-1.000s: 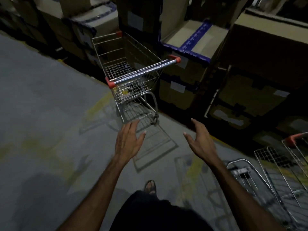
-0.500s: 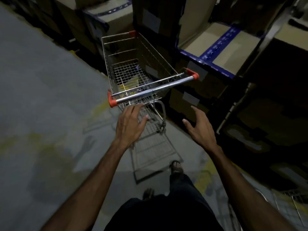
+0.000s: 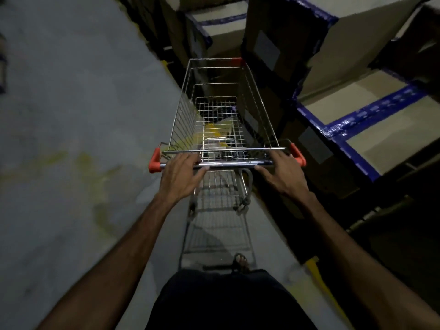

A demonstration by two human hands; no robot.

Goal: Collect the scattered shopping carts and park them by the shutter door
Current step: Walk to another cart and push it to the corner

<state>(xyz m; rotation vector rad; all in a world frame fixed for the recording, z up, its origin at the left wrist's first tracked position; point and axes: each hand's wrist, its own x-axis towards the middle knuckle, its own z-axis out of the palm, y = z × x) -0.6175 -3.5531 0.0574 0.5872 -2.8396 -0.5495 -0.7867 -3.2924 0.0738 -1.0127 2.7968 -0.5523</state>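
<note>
One silver wire shopping cart (image 3: 221, 120), just left of the stacked cardboard boxes (image 3: 357, 91); your left hand (image 3: 179, 175) and right hand (image 3: 283, 173) rest on its chrome handle bar (image 3: 228, 165), fingers uncurled: wrap both firmly, then steer clear of boxes

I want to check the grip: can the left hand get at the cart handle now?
Probably yes. The left hand is already at the cart handle, fingers over the bar, nothing between them.

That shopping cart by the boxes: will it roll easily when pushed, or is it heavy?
The shopping cart probably rolls easily: a castor shows underneath. Its wire basket looks nearly empty, so likely light. Cardboard boxes stand close on its right, so it may scrape.
</note>
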